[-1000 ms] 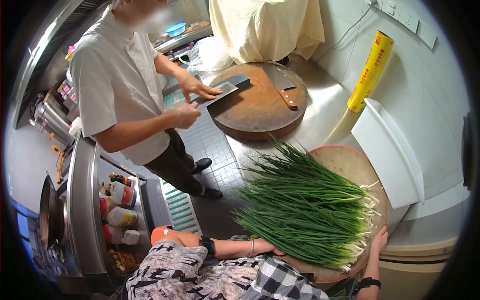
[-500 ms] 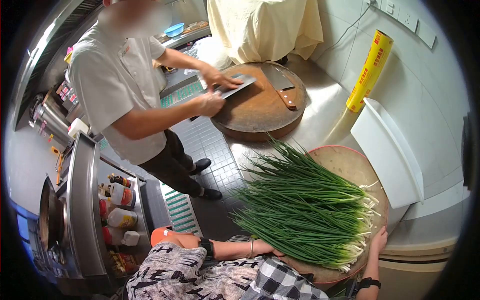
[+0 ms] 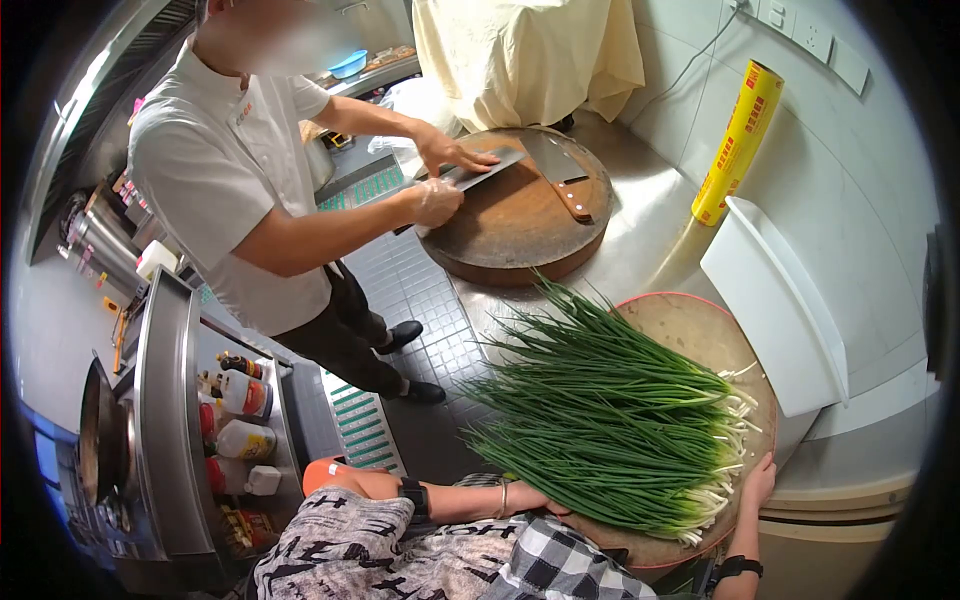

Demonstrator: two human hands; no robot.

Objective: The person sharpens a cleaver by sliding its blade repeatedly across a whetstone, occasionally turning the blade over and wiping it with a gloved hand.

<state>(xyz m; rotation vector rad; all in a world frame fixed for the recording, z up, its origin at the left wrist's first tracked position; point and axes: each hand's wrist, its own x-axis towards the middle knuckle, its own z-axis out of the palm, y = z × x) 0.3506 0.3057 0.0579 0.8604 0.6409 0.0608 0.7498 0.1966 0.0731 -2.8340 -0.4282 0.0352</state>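
A large heap of scallions (image 3: 600, 410) lies on a round chopping board (image 3: 665, 312) with a red rim, their white root ends toward the right. At the board's near left edge is my left hand (image 3: 532, 497), its fingers closed on the edge and partly hidden beside the green leaves. My right hand (image 3: 760, 482) grips the board's right rim, fingers curled at the edge close to the white ends. Across from me, a co-worker's hands (image 3: 445, 175) hold a cleaver (image 3: 490, 170) over a thick round chopping block (image 3: 500, 225).
A second cleaver (image 3: 570, 190) with a wooden handle rests on the block. A yellow roll (image 3: 738, 140) and a white plastic bin (image 3: 775, 305) stand along the tiled wall. Bottles (image 3: 245, 400) fill a steel shelf at left. Cream cloth (image 3: 520, 60) hangs behind the block.
The co-worker's hands and cleaver have shifted slightly over the block, and the co-worker's upper body has moved a little left. My hands, the board and the scallions stay in place.
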